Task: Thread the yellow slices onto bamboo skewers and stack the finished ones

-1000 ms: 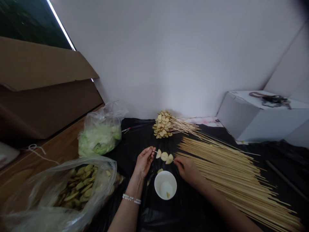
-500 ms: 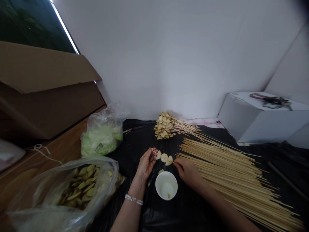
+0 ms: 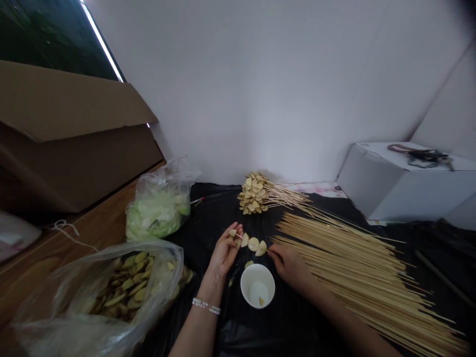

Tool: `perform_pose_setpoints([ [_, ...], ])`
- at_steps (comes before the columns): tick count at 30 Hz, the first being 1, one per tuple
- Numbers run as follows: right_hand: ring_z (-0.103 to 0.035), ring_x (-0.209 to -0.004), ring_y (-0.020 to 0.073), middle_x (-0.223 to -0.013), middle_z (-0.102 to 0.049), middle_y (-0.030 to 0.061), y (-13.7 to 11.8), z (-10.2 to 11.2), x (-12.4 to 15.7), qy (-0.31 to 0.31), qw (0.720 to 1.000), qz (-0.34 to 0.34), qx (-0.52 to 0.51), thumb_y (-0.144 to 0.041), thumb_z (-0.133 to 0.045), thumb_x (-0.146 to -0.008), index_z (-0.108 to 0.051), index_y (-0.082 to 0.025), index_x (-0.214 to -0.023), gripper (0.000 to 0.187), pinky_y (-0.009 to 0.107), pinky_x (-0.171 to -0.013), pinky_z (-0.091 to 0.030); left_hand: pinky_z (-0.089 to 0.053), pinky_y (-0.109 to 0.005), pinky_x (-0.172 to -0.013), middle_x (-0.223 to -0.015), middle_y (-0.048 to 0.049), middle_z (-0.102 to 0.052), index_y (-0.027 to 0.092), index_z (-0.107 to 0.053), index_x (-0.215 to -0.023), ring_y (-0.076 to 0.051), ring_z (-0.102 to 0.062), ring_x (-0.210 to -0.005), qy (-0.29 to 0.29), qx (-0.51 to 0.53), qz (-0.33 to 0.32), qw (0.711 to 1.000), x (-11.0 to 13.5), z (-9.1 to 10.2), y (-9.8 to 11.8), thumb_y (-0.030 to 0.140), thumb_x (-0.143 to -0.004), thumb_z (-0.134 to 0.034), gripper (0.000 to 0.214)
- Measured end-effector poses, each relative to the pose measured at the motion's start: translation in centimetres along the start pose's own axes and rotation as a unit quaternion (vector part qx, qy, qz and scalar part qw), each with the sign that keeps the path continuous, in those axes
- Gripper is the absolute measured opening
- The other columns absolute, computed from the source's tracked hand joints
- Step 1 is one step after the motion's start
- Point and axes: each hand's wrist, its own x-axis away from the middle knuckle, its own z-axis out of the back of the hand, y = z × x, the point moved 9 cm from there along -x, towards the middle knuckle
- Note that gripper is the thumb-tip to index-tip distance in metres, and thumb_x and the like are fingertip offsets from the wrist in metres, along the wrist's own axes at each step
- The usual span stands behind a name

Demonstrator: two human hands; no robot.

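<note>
My right hand (image 3: 284, 263) is closed around the lower end of a thin wooden skewer, just right of the pale slices threaded on it. Several slices that look like potato (image 3: 253, 244) sit along this skewer. At its left tip, my left hand (image 3: 225, 252) has a potato slice (image 3: 232, 232) between thumb and fingers, the other fingers stretched out behind it. Below the skewer, between my forearms, stands a white bowl (image 3: 246, 290) with a small yellowish piece inside. A loose slice (image 3: 249, 264) lies by its rim.
Left are a clear plastic bag of slices (image 3: 128, 283) and a bag of pale green vegetable (image 3: 158, 215). Finished potato skewers (image 3: 254, 193) are piled by the wall. Bare skewers (image 3: 357, 267) spread to the right, near a white box (image 3: 401, 183). A cardboard box (image 3: 74, 163) stands back left.
My left fingers have loosened and spread, and the slice at the skewer's tip shows more clearly. My right hand keeps its grip on the skewer. The view shifted slightly.
</note>
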Motion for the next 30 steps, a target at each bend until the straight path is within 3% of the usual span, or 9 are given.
perform_pose_setpoints([
  [9, -0.059, -0.074, 0.017, -0.077, -0.066, 0.0049, -0.1, 0.0, 0.0, -0.004, 1.0, 0.0, 0.012, -0.022, -0.041, -0.091, -0.063, -0.018, -0.077, 0.026, 0.025, -0.069, -0.038, -0.041, -0.031, -0.101, -0.109, -0.0101, -0.067, 0.013, -0.065, -0.105, -0.016, -0.061, -0.104, -0.01, -0.011, 0.002, 1.0, 0.0, 0.1, -0.1, -0.016, -0.05, -0.042, 0.067],
  [18, -0.058, -0.074, 0.0163, -0.077, -0.066, 0.0043, -0.2, -0.1, 0.1, -0.005, 1.0, 0.0, 0.021, -0.021, -0.042, -0.09, -0.062, -0.018, -0.076, 0.025, 0.025, -0.068, -0.037, -0.043, -0.037, -0.1, -0.108, -0.0101, -0.067, 0.015, -0.063, -0.108, -0.017, -0.062, -0.102, -0.01, -0.016, 0.006, 1.0, 0.0, 0.0, -0.1, -0.015, -0.054, -0.044, 0.064],
  [24, -0.059, -0.076, 0.0163, -0.08, -0.067, 0.004, -0.2, -0.8, 0.2, -0.016, 0.999, -0.002, 0.037, -0.022, -0.041, -0.092, -0.062, -0.018, -0.078, 0.025, 0.024, -0.068, -0.036, -0.047, -0.03, -0.095, -0.108, -0.0103, -0.067, 0.014, -0.064, -0.106, -0.016, -0.063, -0.102, -0.023, 0.027, 0.019, 0.999, 0.1, 0.0, -0.1, -0.016, -0.045, -0.035, 0.073],
  [30, -0.06, -0.075, 0.0156, -0.079, -0.067, 0.0036, -0.2, -1.5, 0.3, -0.032, 0.998, 0.001, 0.061, -0.022, -0.04, -0.092, -0.06, -0.018, -0.077, 0.026, 0.024, -0.067, -0.035, -0.048, -0.027, -0.094, -0.106, -0.0091, -0.067, 0.014, -0.063, -0.105, -0.014, -0.064, -0.098, -0.005, 0.021, 0.012, 1.0, -0.2, 0.4, -0.4, -0.016, -0.048, -0.037, 0.07],
])
